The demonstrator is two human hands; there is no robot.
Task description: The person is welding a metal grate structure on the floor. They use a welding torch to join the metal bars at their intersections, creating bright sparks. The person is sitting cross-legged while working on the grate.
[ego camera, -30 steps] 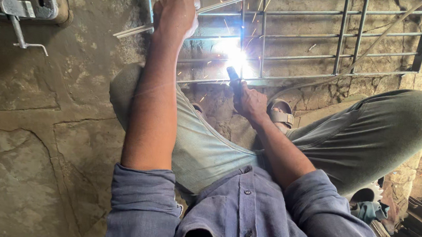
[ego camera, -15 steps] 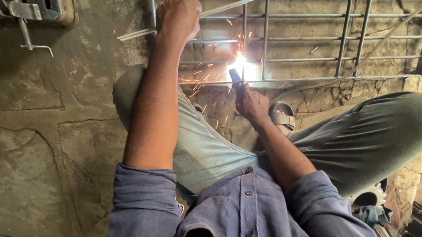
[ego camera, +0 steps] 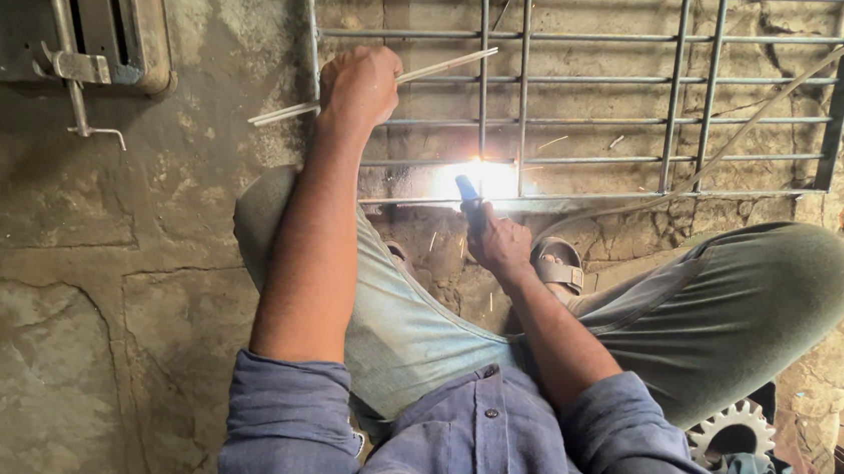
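Squatting over cracked stone floor [ego camera: 83, 341], metal grille [ego camera: 674, 96] ahead; left hand [ego camera: 359, 87] clenching thin rods [ego camera: 435, 68] lying crosswise, right hand [ego camera: 497, 241] gripping electrode holder [ego camera: 470, 193] pointing away into the glare.

A person's right hand [ego camera: 498, 241] grips a blue-handled welding holder [ego camera: 469, 197], its arc glaring against a metal grille [ego camera: 673, 106] at twelve o'clock. The left hand [ego camera: 359, 87], at eleven o'clock, clutches thin rods [ego camera: 435, 69] over the stone floor [ego camera: 88, 271].

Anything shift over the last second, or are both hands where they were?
Little moved. The weld glare has shrunk and now sits low on the metal grille. The right hand still holds the electrode holder at the same joint; the left hand keeps gripping its thin rods.
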